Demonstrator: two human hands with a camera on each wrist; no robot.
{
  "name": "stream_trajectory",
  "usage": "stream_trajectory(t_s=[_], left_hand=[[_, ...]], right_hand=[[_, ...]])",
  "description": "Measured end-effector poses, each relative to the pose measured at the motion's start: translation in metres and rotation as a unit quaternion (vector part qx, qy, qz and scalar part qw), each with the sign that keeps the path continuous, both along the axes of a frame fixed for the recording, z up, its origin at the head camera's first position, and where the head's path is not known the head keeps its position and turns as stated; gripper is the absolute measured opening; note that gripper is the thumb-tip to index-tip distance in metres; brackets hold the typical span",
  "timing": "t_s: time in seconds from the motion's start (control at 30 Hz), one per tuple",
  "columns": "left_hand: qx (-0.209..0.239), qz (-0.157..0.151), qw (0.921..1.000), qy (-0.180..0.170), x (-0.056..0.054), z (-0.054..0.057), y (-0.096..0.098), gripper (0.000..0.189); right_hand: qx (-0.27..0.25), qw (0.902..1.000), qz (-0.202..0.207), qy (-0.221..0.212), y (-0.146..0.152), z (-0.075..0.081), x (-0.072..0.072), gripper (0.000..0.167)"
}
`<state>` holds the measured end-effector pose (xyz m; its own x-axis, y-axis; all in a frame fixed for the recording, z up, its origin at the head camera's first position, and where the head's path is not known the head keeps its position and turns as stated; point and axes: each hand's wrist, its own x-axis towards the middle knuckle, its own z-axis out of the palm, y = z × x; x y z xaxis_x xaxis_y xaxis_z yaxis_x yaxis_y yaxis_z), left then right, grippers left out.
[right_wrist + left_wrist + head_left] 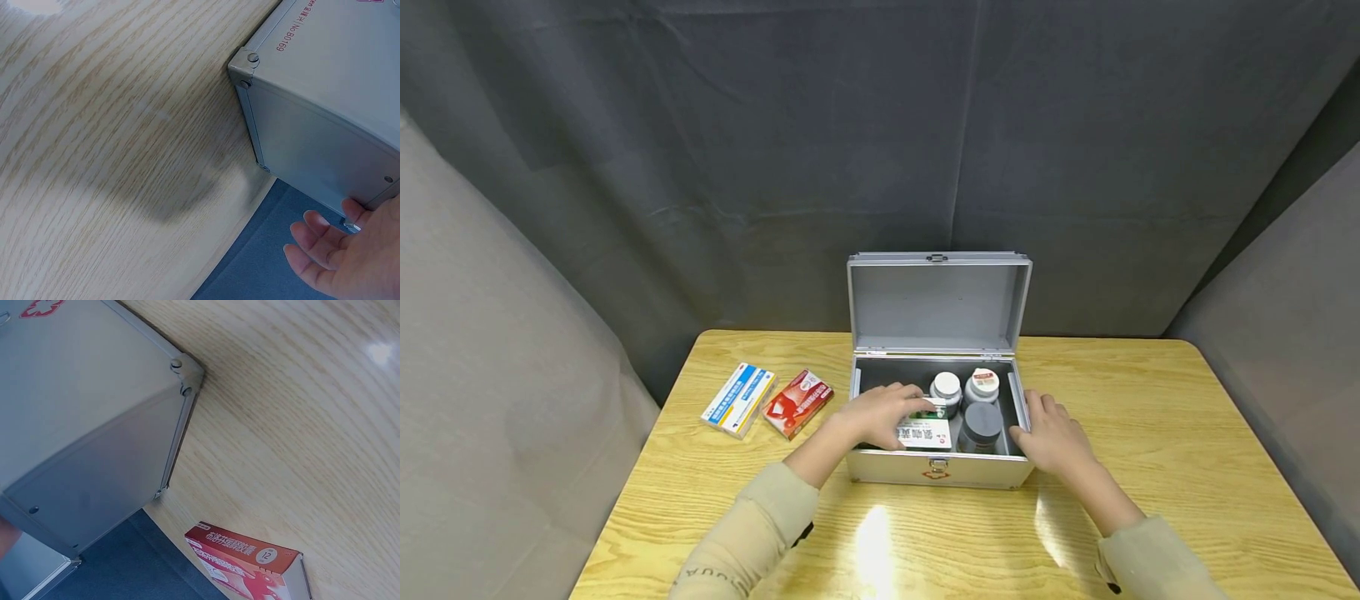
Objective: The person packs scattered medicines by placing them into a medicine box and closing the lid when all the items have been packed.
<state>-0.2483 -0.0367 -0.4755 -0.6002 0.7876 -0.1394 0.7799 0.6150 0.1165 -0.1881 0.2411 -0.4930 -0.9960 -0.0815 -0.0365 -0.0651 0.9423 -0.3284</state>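
A silver metal case (895, 468) stands with its lid raised. Over its left half, my left hand (880, 414) grips a white and green medicine box (928, 435) between thumb and fingers. My right hand (1056, 437) holds the case's right wall, thumb over the rim. In the right wrist view its index finger touches the outer side and the other fingers are loosely bent. Inside the case are two white-capped bottles (946, 385) (984, 382) and a grey-capped bottle (981, 423). Only a bit of the left hand shows in its wrist view.
Left of the case lie a red medicine box (798, 403) and a blue, white and yellow medicine box (739, 399) on the wooden table (1150, 433). A dark curtain (775, 167) hangs behind, with the raised lid (938, 308) in front of it.
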Motion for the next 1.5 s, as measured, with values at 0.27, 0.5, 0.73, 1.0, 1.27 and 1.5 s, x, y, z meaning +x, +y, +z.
stream_trajectory(t_s=[0.27, 0.5, 0.73, 1.0, 1.27, 1.5], left_hand=[[0.003, -0.002, 1.0, -0.007, -0.002, -0.006, 0.001, 0.071], [-0.017, -0.009, 0.9998, -0.005, -0.004, -0.02, 0.003, 0.068], [-0.05, -0.015, 0.9986, 0.005, -0.003, -0.024, 0.008, 0.065], [-0.088, -0.01, 0.9961, 0.005, -0.001, -0.024, 0.012, 0.065], [-0.131, -0.019, 0.991, 0.025, -0.004, -0.031, 0.016, 0.067], [-0.165, -0.024, 0.9853, 0.037, -0.004, -0.031, 0.02, 0.062]], right_hand=[[-0.002, 1.0, -0.001, 0.0, 0.0, 0.0, 0.0, 0.063], [0.0, 1.0, -0.002, 0.0, 0.0, -0.001, 0.0, 0.063], [0.0, 1.0, -0.002, -0.003, -0.001, 0.001, -0.001, 0.064], [-0.004, 1.0, -0.002, -0.004, -0.001, 0.002, 0.0, 0.063], [-0.004, 1.0, -0.003, -0.005, -0.001, 0.002, 0.0, 0.064], [-0.004, 0.9999, -0.004, -0.009, -0.002, 0.003, 0.001, 0.065]])
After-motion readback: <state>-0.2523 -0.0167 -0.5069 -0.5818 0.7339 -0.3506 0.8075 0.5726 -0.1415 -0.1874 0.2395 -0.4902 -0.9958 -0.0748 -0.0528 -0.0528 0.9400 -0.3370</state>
